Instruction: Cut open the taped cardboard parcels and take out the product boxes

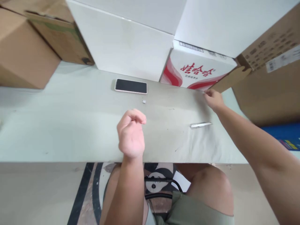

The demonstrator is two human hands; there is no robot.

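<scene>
My left hand (130, 132) hovers over the middle of the pale table (58, 125), fingers curled in, pinched on something I cannot make out. My right hand (213, 99) reaches to the far right and pinches something thin and tiny at the foot of the red-and-white carton (197, 70). A phone (131, 86) lies face up with a dark screen near the back wall of boxes. A tiny white piece (144, 101) sits just in front of the phone. A small silver-white pen-like tool (200, 125) lies on the table under my right forearm.
Large white boxes (126, 40) stand along the back. Brown cardboard boxes sit at the left (25, 47) and at the right (269, 72). A blue packet (286, 137) lies at the right edge. My knees show below the table's front edge.
</scene>
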